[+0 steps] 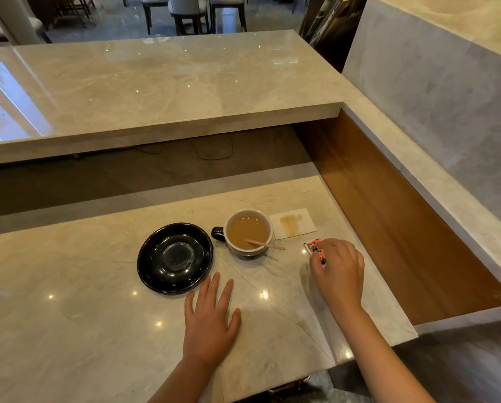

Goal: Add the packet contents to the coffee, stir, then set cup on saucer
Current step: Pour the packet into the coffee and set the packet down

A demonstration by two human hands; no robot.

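Down low on the pale marble bench [98, 330]: left hand [211, 321] flat, palm down, fingers spread and empty, just in front of the black saucer [175, 258]. Right hand [338, 271] out to the right, wrist bent, fingers curled down and pinching a small pink-red packet [316, 251] against or just above the bench; hard to say whether touching. Well apart, the two hands, forearms entering from the bottom edge.

Between them and further back, a white cup [249, 232] of light brown coffee with a dark handle toward the saucer, just beside the saucer but not on it. Wooden stir stick [265, 244] leaning in the cup, outer end over the rim toward the right hand. Behind the cup, a white napkin [292, 223] with a brown stain.

Packet mostly hidden under the fingers; print unreadable, open or sealed impossible to tell.
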